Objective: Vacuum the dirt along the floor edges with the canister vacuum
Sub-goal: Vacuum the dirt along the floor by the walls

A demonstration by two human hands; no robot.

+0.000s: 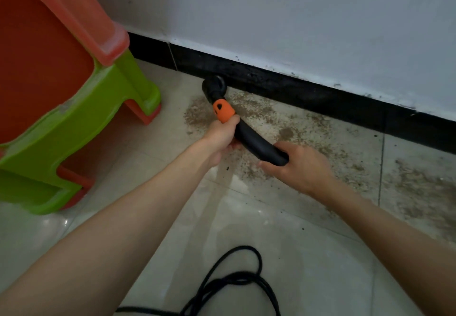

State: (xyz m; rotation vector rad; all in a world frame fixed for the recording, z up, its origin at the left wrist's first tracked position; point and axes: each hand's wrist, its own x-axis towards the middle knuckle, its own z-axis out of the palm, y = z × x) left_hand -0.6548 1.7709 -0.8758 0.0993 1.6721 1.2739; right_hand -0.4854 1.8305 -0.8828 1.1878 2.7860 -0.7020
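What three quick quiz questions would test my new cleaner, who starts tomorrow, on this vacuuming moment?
1. True or false: the nozzle sits at the black baseboard.
2. Which hand grips just behind the orange collar? A) left hand B) right hand
3. On which side of the nozzle does most dirt lie, toward the stacked stools or away?

Key: 1 true; 2 A; 3 away, along the wall to the right.

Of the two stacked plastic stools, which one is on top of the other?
The orange stool is on top. It sits over the green stool, whose legs show below it, left of the vacuum nozzle.
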